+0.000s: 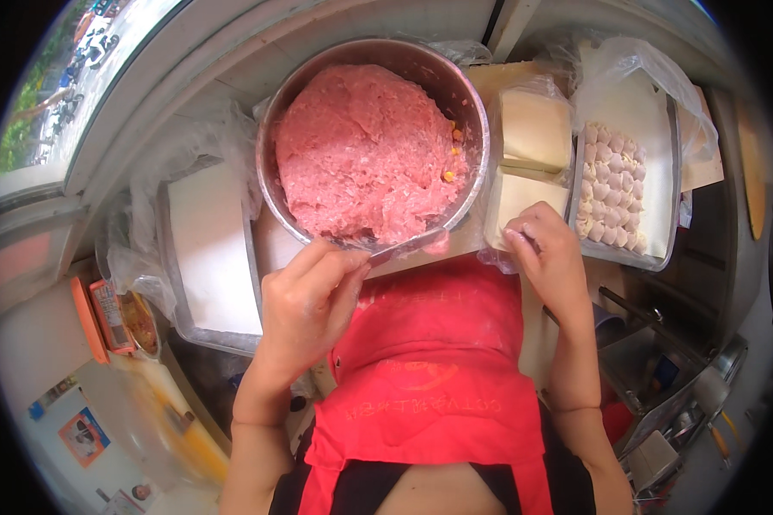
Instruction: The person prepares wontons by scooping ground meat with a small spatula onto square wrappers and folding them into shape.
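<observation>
My left hand [309, 302] grips a thin, flat filling spatula [406, 246] at the near rim of a large metal pot [483, 138]. A small lump of minced meat [439, 243] clings to the spatula's far end. Pink minced meat [361, 141] fills much of the pot, with a few yellow bits along its right side. My right hand [549, 248] is at the near stack of square dough wrappers [528, 190], its thumb and curled fingers at the stack's lower edge. Whether a wrapper is pinched there is hidden. Another wrapper stack [536, 122] lies just behind.
Right of the wrappers, a metal tray [662, 193] holds rows of filled dumplings [612, 193], with clear plastic film [663, 77] over its far end. A white-lined tray [212, 238] stands left of the pot. Pans and utensils [683, 412] sit low at the right.
</observation>
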Demonstrator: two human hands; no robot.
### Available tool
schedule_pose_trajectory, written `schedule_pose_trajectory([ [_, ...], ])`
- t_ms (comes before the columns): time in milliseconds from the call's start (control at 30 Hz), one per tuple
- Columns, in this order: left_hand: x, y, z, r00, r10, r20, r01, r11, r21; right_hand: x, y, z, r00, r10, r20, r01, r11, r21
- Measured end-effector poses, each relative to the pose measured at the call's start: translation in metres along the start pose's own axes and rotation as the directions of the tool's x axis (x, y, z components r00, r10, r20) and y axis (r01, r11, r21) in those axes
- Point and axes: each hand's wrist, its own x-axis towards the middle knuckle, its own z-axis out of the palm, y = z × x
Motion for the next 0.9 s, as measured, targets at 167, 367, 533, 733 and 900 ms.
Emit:
schedule_pose_trajectory([
  [167, 0.004, -0.011, 0.001, 1.0, 0.018, -0.002, -0.018, 0.994, 0.109, -0.008, 0.026, 0.001, 0.953, 0.166, -0.253, 0.087, 0.653, 0.753],
  [367, 0.007, -0.023, 0.003, 0.993, -0.063, 0.1, 0.081, 0.98, -0.183, -0.014, 0.02, 0.014, 1.0, -0.017, -0.025, 0.008, -0.634, 0.773],
  [533, -0.007, -0.018, 0.02, 0.978, -0.168, 0.124, 0.207, 0.855, -0.476, -0.027, -0.041, 0.044, 0.899, 0.301, 0.317, -0.114, -0.54, 0.834],
  [733, -0.016, -0.008, 0.054, 0.861, 0.504, 0.073, -0.509, 0.85, 0.136, -0.042, -0.064, 0.043, 0.923, 0.239, 0.302, -0.128, -0.55, 0.826],
  [900, -0.015, -0.009, 0.035, 0.807, 0.568, 0.161, -0.588, 0.798, 0.134, -0.035, -0.057, 0.035, 0.868, 0.486, 0.105, 0.078, -0.341, 0.937],
])
